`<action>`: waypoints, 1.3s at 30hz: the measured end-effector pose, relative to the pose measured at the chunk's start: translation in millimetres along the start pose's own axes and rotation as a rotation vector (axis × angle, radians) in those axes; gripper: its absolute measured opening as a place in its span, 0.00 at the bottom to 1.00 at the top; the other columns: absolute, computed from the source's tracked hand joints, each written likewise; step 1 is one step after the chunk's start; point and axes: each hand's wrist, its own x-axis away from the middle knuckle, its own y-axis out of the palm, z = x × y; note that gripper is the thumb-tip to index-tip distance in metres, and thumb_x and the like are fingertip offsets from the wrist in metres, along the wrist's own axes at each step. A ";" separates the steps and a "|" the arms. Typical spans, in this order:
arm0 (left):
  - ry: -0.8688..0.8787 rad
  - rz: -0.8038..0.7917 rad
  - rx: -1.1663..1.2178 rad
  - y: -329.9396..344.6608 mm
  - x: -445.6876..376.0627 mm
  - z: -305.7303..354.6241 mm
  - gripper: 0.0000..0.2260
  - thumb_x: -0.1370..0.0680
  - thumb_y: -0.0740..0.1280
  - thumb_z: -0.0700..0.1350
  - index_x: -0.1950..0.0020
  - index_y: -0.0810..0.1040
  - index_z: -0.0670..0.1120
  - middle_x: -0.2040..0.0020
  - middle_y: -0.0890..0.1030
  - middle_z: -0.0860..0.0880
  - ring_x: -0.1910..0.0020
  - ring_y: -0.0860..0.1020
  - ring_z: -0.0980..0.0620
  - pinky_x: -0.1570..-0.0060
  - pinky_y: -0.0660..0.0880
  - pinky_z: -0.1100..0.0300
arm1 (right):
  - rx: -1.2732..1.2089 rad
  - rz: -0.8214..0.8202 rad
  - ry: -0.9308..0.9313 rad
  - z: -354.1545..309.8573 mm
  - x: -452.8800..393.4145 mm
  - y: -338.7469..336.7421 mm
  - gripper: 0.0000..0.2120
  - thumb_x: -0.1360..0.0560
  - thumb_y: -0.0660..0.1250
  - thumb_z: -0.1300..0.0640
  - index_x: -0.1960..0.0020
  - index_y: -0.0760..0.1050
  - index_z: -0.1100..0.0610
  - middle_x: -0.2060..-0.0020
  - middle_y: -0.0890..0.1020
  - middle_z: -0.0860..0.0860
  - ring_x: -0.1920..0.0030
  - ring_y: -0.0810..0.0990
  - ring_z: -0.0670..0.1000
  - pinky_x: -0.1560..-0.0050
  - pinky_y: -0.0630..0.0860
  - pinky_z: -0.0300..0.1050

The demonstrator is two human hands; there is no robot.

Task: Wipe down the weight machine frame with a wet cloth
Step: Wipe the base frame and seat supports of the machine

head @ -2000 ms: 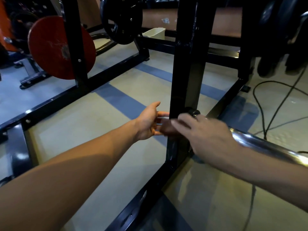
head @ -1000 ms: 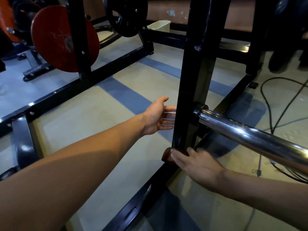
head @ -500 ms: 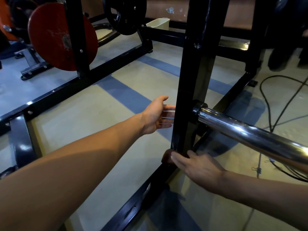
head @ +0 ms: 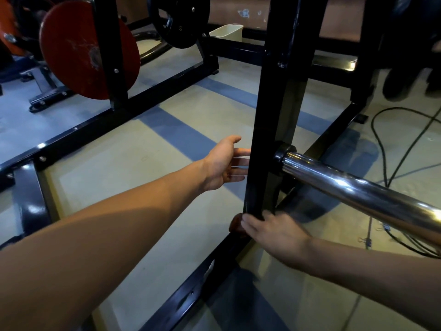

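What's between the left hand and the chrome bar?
In the head view, only the black upright post stands between the left hand and the chrome bar; its fingertips disappear behind the post.

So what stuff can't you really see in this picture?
- Cloth, head view: only a reddish-brown edge shows; the right hand covers the rest, so wetness can't be told.
- Left hand fingertips: hidden behind the black upright post.
- Chrome bar: cut off by the right edge.
- Right hand fingers: blurred, grip unclear.
- Black plate: top cut off by the frame edge.
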 end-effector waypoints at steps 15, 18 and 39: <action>0.016 0.006 0.000 -1.2 -3.8 -4.0 0.23 0.14 0.53 0.57 0.58 0.82 0.49 0.60 0.86 0.50 0.57 0.83 0.49 0.46 0.68 0.52 | 0.024 0.048 0.024 2.2 -5.8 1.8 0.23 0.19 0.58 0.65 0.25 0.66 0.58 0.31 0.70 0.55 0.46 0.78 0.62 0.62 0.65 0.51; 0.005 0.001 -0.019 -0.2 -5.2 -2.9 0.23 0.15 0.53 0.58 0.58 0.82 0.50 0.58 0.86 0.50 0.56 0.83 0.49 0.46 0.69 0.52 | 0.109 0.264 0.149 18.9 -8.1 -22.3 0.21 0.24 0.61 0.59 0.32 0.75 0.52 0.38 0.77 0.50 0.55 0.80 0.57 0.66 0.64 0.48; 0.053 0.029 0.005 4.9 -6.9 -8.8 0.22 0.15 0.53 0.57 0.56 0.81 0.48 0.61 0.86 0.52 0.54 0.83 0.49 0.43 0.73 0.52 | 0.082 0.275 0.130 20.7 -1.8 -16.6 0.25 0.27 0.64 0.61 0.30 0.75 0.54 0.37 0.78 0.51 0.59 0.80 0.57 0.69 0.62 0.47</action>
